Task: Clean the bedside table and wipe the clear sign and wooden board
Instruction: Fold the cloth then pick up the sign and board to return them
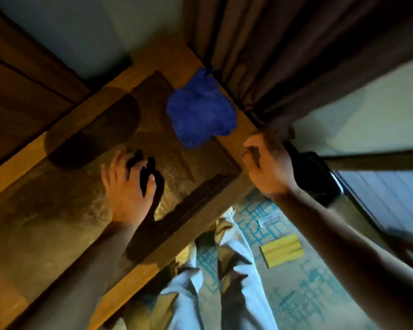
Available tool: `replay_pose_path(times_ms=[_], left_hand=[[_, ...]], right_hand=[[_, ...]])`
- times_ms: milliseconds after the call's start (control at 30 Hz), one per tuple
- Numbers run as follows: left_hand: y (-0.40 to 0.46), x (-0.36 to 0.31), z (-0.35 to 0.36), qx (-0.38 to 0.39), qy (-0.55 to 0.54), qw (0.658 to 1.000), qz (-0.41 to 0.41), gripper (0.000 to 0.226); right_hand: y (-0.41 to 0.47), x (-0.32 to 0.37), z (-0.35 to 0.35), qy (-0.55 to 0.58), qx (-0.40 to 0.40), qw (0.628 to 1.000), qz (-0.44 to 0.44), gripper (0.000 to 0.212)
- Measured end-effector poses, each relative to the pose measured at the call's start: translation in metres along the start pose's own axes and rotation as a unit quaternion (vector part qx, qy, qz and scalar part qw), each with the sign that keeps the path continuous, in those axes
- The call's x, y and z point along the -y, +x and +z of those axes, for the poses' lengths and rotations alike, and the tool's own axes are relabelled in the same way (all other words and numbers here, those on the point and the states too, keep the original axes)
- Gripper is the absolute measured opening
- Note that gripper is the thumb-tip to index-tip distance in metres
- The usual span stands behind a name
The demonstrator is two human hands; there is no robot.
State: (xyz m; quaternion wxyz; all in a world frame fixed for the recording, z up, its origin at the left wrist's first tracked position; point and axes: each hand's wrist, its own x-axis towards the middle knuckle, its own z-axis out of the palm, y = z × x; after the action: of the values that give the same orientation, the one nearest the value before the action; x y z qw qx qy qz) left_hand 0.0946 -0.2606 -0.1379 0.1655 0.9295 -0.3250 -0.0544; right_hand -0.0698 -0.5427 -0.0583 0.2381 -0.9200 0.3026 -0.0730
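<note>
The bedside table [57, 234] fills the left and centre of the head view, its wooden top set cornerwise toward the person, with a blue cloth [200, 113] lying crumpled near the far right edge, just beside the brown curtain [284, 55]. Neither the clear sign nor the wooden board can be picked out with any certainty (a yellow ribbed slab [281, 250] lies on the patterned floor, but what it is cannot be told).

The left hand [126, 184] rests on the tabletop with fingers spread, holding nothing. The right hand [267, 165] hovers at the table's right corner, fingers loosely curled and empty; it is near the cloth but not touching it.

Judging from this, the wiping step is about to start: the next move calls for the right hand to reach forward over the edge and take up the cloth.

The table's right edge runs close along the curtain folds, so room there is tight. A dark object [320, 179] sits just behind the right wrist. The open space lies toward the middle and left of the tabletop.
</note>
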Motion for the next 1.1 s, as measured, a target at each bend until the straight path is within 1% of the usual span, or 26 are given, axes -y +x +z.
replay_pose_path(times_ms=[67, 133, 200, 267, 333, 400, 467, 533, 567, 633, 700, 767, 933, 1100], left_hand=[[-0.028, -0.032, -0.015, 0.014, -0.111, 0.991, 0.079, 0.027], [-0.061, -0.071, -0.022, 0.064, -0.209, 0.965, 0.146, 0.015], [-0.092, -0.107, -0.015, 0.106, -0.247, 0.943, 0.197, 0.011], [-0.117, -0.137, 0.004, 0.149, -0.255, 0.928, 0.228, 0.014], [-0.136, -0.167, 0.027, 0.202, -0.227, 0.917, 0.258, 0.013], [-0.150, -0.194, 0.055, 0.263, -0.176, 0.902, 0.292, 0.017], [-0.158, -0.214, 0.090, 0.309, -0.117, 0.880, 0.340, 0.033], [-0.162, -0.234, 0.131, 0.347, -0.037, 0.854, 0.385, 0.049], [-0.164, -0.243, 0.155, 0.366, 0.015, 0.839, 0.402, 0.057], [-0.170, -0.259, 0.204, 0.400, 0.126, 0.795, 0.438, 0.073], [-0.178, -0.271, 0.253, 0.401, 0.180, 0.774, 0.456, 0.082], [-0.187, -0.282, 0.295, 0.396, 0.197, 0.763, 0.471, 0.084], [-0.203, -0.308, 0.392, 0.370, 0.203, 0.757, 0.499, 0.085], [-0.208, -0.315, 0.475, 0.361, 0.192, 0.761, 0.504, 0.082]], right_hand=[[-0.066, -0.023, -0.017, 0.003, -0.023, 0.998, 0.056, 0.019], [-0.138, -0.041, -0.028, 0.026, -0.043, 0.988, 0.148, 0.020], [-0.208, -0.057, -0.030, 0.021, -0.051, 0.971, 0.234, 0.025], [-0.275, -0.074, -0.025, 0.001, -0.050, 0.947, 0.316, 0.032], [-0.338, -0.090, -0.015, -0.021, -0.041, 0.920, 0.390, 0.039], [-0.393, -0.105, 0.004, -0.048, -0.006, 0.893, 0.447, 0.041], [-0.438, -0.121, 0.029, -0.058, 0.037, 0.866, 0.495, 0.051], [-0.473, -0.140, 0.058, -0.059, 0.063, 0.838, 0.539, 0.060], [-0.488, -0.153, 0.073, -0.058, 0.074, 0.823, 0.560, 0.063], [-0.514, -0.182, 0.106, -0.045, 0.086, 0.795, 0.599, 0.069], [-0.531, -0.216, 0.141, -0.036, 0.086, 0.781, 0.618, 0.072], [-0.543, -0.245, 0.174, -0.021, 0.090, 0.770, 0.631, 0.073], [-0.561, -0.317, 0.242, 0.008, 0.058, 0.746, 0.664, 0.075], [-0.565, -0.379, 0.296, 0.003, 0.046, 0.743, 0.668, 0.076]])
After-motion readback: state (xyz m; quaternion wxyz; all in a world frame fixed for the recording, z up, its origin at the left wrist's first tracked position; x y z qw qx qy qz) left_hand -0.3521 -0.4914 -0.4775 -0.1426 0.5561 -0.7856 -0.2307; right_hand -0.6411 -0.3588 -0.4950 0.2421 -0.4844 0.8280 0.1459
